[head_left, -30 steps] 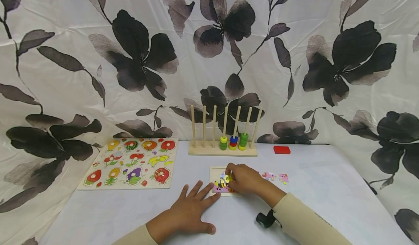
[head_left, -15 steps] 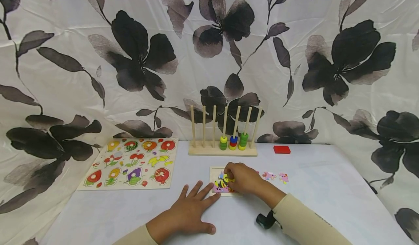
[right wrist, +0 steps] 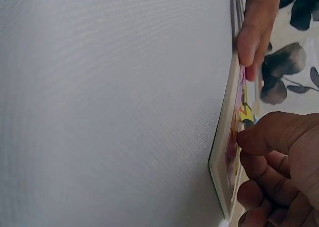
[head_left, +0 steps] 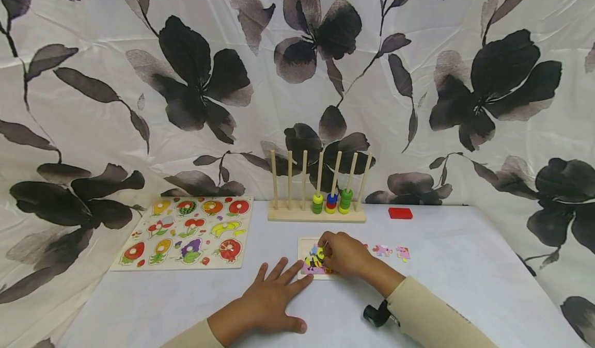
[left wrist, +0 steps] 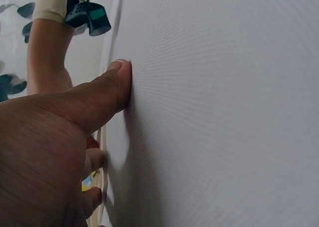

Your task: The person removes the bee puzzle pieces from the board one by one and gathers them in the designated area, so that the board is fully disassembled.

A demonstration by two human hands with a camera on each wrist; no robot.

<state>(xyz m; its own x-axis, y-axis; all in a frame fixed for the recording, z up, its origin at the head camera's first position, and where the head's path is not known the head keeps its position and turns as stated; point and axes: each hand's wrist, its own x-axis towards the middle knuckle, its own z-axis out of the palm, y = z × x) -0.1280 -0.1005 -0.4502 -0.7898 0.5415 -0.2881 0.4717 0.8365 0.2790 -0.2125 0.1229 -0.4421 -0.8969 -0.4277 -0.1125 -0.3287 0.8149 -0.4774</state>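
A small framed jigsaw puzzle [head_left: 307,242] with a bee picture lies flat on the table, partly covered by my right hand. My left hand [head_left: 271,301] lies palm down with fingers spread, its fingertips on the frame's near left corner; in the left wrist view the thumb [left wrist: 107,87] rests on the cloth. Over the puzzle's right half, my right hand [head_left: 348,255] has curled fingers and pinches a puzzle piece, mostly hidden by the fingers. In the right wrist view, the right thumb [right wrist: 264,134] is down at the puzzle's surface [right wrist: 232,152].
Loose pink puzzle pieces [head_left: 402,253] lie right of the frame. Behind it stands a wooden peg rack [head_left: 288,215] with coloured rings on several pegs. A fruit puzzle board [head_left: 186,239] lies at left, a red block [head_left: 400,213] at back right. A floral cloth [head_left: 297,105] hangs behind.
My left hand stays still on the frame. The right hand's fingers shift slightly over the puzzle, and less yellow shows at their tips now.
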